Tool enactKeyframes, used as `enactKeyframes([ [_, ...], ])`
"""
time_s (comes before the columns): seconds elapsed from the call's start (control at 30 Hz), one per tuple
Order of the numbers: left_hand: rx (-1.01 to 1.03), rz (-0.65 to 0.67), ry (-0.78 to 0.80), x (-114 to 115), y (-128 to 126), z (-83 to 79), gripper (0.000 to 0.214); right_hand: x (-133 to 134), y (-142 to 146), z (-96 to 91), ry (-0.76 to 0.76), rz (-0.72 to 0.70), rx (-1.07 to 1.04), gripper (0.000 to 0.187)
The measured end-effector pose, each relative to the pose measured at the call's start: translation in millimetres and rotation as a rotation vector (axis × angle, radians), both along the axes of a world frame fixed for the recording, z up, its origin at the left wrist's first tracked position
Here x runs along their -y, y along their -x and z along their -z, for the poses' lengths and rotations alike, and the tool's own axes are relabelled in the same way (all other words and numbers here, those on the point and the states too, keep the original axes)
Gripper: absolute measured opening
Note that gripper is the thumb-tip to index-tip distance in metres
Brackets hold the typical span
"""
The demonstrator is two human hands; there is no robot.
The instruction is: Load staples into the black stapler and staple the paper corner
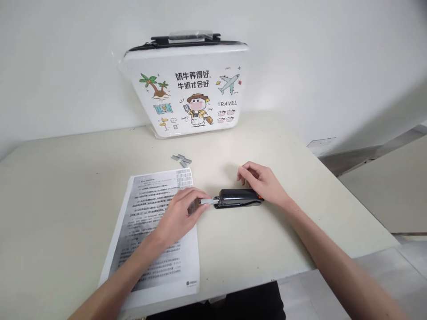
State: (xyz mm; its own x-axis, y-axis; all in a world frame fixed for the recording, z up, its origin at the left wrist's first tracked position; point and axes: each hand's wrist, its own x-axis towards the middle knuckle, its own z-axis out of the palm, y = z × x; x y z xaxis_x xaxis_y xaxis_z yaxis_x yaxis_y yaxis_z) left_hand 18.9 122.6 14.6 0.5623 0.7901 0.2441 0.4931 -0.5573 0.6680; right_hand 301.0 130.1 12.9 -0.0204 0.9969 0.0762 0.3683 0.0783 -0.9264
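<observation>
Stapler (238, 198) lies flat, left hand (180, 212) pinching metal strip (207, 201)

On the white case (191, 89), "奶牛养得好, 牛奶才会好" is printed in black in two lines at the upper middle. "TRAVEL" is lettered at the right, and a small "happy" is written beside the cartoon cow (197, 111). The printed sheet's (140, 222) dense lines are too small to be read.

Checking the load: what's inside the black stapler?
A silvery metal piece juts from the black stapler, pinched in the left hand. Its casing covers the inside, so whatever is in there can't be seen.
</observation>
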Motion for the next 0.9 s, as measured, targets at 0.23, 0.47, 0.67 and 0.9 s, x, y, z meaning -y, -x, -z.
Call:
enactKeyframes([
  [0.23,-0.02,0.025,-0.074,0,-1,1.6,0.011,1,2,-1.4,0.023,-0.001,-0.029,0.047],
  [0.47,-0.105,0.15,-0.077,-15,19,-3.8,0.019,2,2,1.0,0.181,-0.054,-0.24,0.045],
  [0.67,-0.01,0.203,0.036,-31,36,-4.5,0.014,7,8,-0.8,0.258,-0.063,-0.486,0.041],
  [0.9,0.099,0.246,0.175,-23,25,-1.8,0.013,12,20,-1.1,0.256,-0.106,-0.557,0.044],
])
